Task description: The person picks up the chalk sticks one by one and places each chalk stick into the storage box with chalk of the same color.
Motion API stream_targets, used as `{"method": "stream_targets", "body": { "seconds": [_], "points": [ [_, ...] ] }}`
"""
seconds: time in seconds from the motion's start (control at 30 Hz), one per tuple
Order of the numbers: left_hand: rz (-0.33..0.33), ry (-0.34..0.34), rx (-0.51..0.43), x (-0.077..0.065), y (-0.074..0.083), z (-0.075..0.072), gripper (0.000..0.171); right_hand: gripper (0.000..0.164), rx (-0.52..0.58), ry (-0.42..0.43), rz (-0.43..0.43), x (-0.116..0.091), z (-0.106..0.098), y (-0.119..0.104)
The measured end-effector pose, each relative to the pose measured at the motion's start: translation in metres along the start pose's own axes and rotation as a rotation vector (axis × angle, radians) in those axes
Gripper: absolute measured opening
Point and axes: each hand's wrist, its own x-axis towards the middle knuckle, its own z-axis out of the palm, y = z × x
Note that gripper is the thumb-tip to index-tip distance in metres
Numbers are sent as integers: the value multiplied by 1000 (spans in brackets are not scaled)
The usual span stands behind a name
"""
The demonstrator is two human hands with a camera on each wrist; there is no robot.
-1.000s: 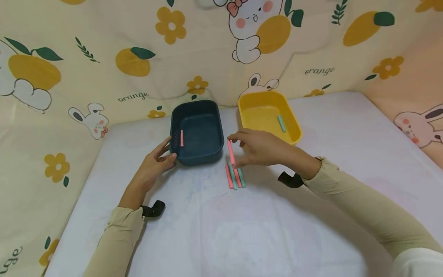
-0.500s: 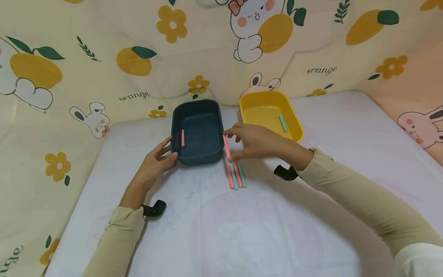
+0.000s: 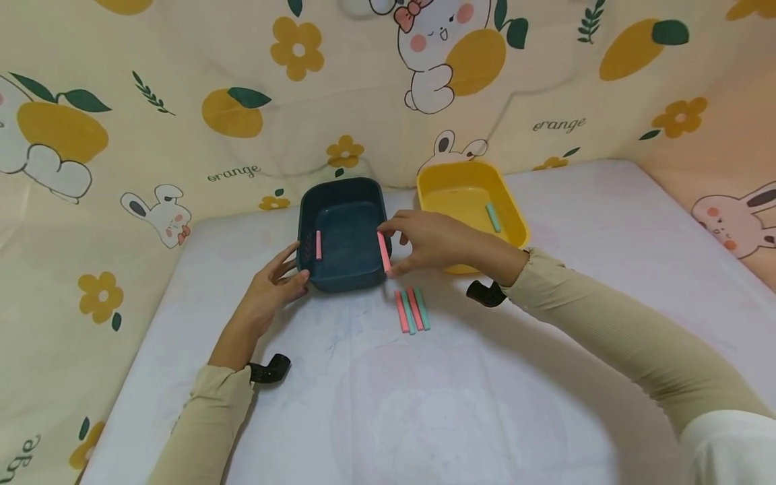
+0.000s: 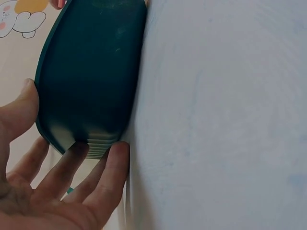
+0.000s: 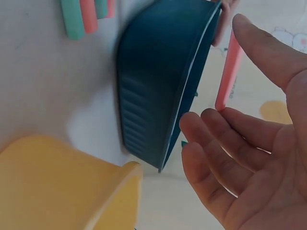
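My right hand (image 3: 439,239) pinches a pink chalk stick (image 3: 384,252) lengthwise between thumb and fingertips, over the right rim of a dark blue bin (image 3: 348,279). In the right wrist view that pink chalk stick (image 5: 229,72) stands clear of the bin's wall (image 5: 148,81). My left hand (image 3: 273,289) holds the bin's near left corner, thumb and fingers on its walls (image 4: 91,72). Another pink chalk stick (image 3: 318,245) lies inside the bin on the left. Pink and green chalk sticks (image 3: 411,310) lie side by side on the table before the bins.
A yellow bin (image 3: 515,232) stands right of the blue one, partly behind my right hand, with a green chalk stick (image 3: 493,217) in it. The white table (image 3: 364,404) stretches toward me. A patterned cloth (image 3: 364,81) hangs behind the bins.
My right hand has moved left and slightly away from me, carrying the pink chalk stick from above the row to the blue bin's right rim. My left hand stays on the bin.
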Motion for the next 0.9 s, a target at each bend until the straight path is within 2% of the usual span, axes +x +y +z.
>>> {"method": "stream_targets", "body": {
  "seconds": [0.27,0.57,0.9],
  "points": [
    [-4,4,1,-3,-1,1,71,80,60,-12,7,12,1,-5],
    [15,3,3,-1,1,1,70,79,65,-12,1,20,0,-5],
    [-18,8,12,-2,0,2,73,80,153,4,-9,35,11,-8]
  ]
}}
